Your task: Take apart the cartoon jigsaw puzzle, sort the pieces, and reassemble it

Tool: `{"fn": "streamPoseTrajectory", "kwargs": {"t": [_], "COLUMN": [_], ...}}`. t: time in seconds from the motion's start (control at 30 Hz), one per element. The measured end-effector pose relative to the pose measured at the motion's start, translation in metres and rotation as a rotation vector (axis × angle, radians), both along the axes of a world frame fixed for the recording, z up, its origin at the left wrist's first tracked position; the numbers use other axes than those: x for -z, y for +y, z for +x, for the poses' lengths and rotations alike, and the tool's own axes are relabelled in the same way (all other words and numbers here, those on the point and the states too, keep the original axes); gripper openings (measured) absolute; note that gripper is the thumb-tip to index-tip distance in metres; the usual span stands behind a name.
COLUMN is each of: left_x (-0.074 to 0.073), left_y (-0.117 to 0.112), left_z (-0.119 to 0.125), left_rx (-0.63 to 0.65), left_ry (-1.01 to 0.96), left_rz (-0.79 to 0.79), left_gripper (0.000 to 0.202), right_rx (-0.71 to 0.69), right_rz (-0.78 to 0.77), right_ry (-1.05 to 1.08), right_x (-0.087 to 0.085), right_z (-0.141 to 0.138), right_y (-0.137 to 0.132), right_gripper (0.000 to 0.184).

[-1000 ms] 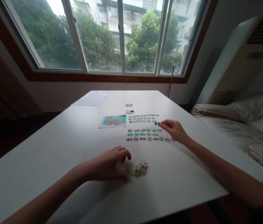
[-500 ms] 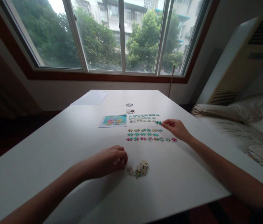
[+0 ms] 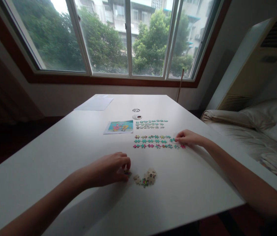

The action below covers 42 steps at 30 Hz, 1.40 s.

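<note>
My right hand (image 3: 189, 137) pinches a teal jigsaw piece (image 3: 172, 140) at the right end of the middle near row of puzzle pieces (image 3: 150, 141). Just below its fingers lies a pink-red piece (image 3: 183, 146) that ends the nearest row. My left hand (image 3: 113, 167) has its fingers curled round a small jigsaw piece (image 3: 127, 171), partly hidden by the fingers. Close to the right of it is a loose pile of jigsaw pieces (image 3: 151, 176), mostly with their pale backs up. One piece there shows green and red.
Further rows of teal pieces (image 3: 150, 124) lie beyond, beside a cartoon picture sheet (image 3: 119, 127). Two round holes or discs (image 3: 137, 117) sit farther back on the white table (image 3: 54, 157). White paper (image 3: 94, 103) lies at the far left; a sofa (image 3: 246, 127) stands at right.
My right hand has moved nearer with the teal piece, from beside the far rows to the near rows. My left hand has drawn slightly left, and a piece now shows between its fingers.
</note>
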<state>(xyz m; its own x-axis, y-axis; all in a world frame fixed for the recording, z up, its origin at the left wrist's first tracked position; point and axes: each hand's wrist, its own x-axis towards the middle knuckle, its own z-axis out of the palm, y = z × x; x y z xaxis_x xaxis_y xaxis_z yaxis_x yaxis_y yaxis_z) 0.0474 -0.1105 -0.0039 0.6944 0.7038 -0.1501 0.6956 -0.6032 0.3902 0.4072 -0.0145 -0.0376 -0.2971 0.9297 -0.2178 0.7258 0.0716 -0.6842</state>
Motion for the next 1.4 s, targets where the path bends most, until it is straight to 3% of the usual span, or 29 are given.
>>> {"fn": "streamPoseTrajectory", "kwargs": {"t": [0.27, 0.43, 0.57, 0.7, 0.83, 0.93, 1.13, 1.4], "left_x": [0.003, 0.007, 0.011, 0.020, 0.020, 0.017, 0.017, 0.021], "left_y": [0.002, 0.005, 0.009, 0.012, 0.005, -0.003, -0.011, -0.011], "left_z": [-0.007, -0.010, -0.009, 0.002, 0.020, 0.032, 0.039, 0.041], "left_rx": [0.022, 0.023, -0.002, -0.069, -0.109, -0.096, -0.103, -0.116], "left_ry": [-0.051, -0.102, -0.127, -0.296, -0.442, -0.475, -0.507, -0.560], "left_rz": [-0.091, -0.122, -0.099, -0.029, -0.006, 0.002, 0.021, 0.041], "left_gripper": [0.005, 0.007, 0.008, 0.008, 0.010, 0.011, 0.011, 0.009], "right_rx": [-0.068, -0.034, -0.041, -0.206, -0.338, -0.390, -0.492, -0.510], "right_rz": [0.013, 0.235, 0.442, 0.513, 0.546, 0.576, 0.559, 0.536], "right_ry": [-0.111, -0.246, -0.216, -0.079, 0.015, 0.041, 0.099, 0.158], "right_x": [-0.004, -0.009, -0.014, -0.016, -0.015, -0.014, -0.011, -0.008], "right_z": [0.002, 0.000, -0.026, -0.068, -0.101, -0.111, -0.110, -0.113], "right_y": [-0.003, -0.006, -0.021, -0.054, -0.089, -0.101, -0.101, -0.103], "right_gripper": [0.042, 0.029, 0.024, 0.021, 0.018, 0.018, 0.015, 0.015]}}
